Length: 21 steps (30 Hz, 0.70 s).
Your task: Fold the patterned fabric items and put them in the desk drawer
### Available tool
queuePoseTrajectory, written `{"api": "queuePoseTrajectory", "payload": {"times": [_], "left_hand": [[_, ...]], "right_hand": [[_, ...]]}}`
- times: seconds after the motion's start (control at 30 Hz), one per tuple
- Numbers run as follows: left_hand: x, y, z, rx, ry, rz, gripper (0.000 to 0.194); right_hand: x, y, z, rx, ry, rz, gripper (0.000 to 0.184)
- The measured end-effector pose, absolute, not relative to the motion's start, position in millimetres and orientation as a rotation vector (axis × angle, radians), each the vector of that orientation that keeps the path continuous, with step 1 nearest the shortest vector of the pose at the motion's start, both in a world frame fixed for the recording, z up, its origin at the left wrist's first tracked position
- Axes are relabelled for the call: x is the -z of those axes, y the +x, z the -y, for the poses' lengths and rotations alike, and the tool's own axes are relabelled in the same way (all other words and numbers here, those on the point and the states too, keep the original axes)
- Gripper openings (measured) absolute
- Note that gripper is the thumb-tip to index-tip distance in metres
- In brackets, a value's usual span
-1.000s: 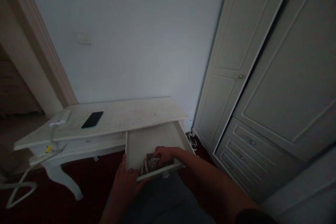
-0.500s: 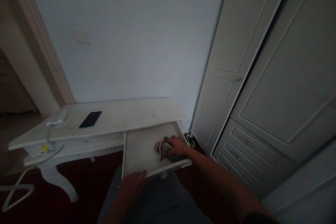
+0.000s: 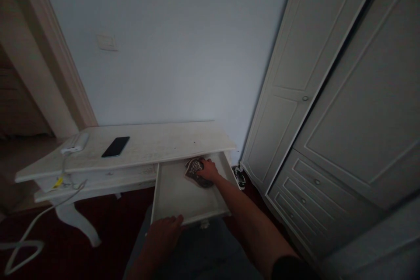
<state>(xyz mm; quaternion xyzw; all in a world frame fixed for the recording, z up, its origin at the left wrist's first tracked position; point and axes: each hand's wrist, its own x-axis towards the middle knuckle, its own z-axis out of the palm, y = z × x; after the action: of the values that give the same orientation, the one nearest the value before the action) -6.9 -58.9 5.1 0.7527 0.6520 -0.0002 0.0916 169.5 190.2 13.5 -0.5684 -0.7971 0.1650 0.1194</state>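
Observation:
A white drawer (image 3: 173,203) is pulled out of the white table (image 3: 157,140) over my lap. Inside it, toward the back, lies a brown patterned cloth (image 3: 194,169) with pale motifs, bunched up. My right hand (image 3: 208,169) grips this cloth from above and presses it on the drawer bottom; part of the cloth is hidden under the palm. My left hand (image 3: 166,229) holds the drawer's front edge near its left corner, thumb over the rim.
A dark phone (image 3: 116,146) and a white power strip (image 3: 75,143) lie on the tabletop's left part; a white cable (image 3: 36,212) hangs from there. A white wardrobe (image 3: 282,118) stands at the right. A shoe (image 3: 240,177) is on the floor beside the table.
My right hand has moved the cloth from the drawer's front right toward its back. My left hand stays on the front edge. The view has shifted slightly.

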Motion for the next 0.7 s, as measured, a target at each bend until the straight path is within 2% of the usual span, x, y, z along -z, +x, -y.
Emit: {"api": "queuePoseTrajectory", "payload": {"times": [0.23,0.37,0.57,0.7], "left_hand": [[-7,-4,58,0.045,2.261,-1.923,0.037],[-10,-3,60,0.051,2.24,-1.938,0.036],[-11,-4,64,-0.007,2.261,-1.958,0.036],[-1,-6,63,-0.079,2.261,-1.939,0.04]], "right_hand": [[-4,80,-159,-0.55,-1.323,2.565,0.076],[6,63,-132,-0.59,-1.079,2.741,0.075],[14,127,-125,-0.639,-0.667,3.096,0.063],[-11,192,-125,-0.591,-0.84,3.107,0.057]]}}
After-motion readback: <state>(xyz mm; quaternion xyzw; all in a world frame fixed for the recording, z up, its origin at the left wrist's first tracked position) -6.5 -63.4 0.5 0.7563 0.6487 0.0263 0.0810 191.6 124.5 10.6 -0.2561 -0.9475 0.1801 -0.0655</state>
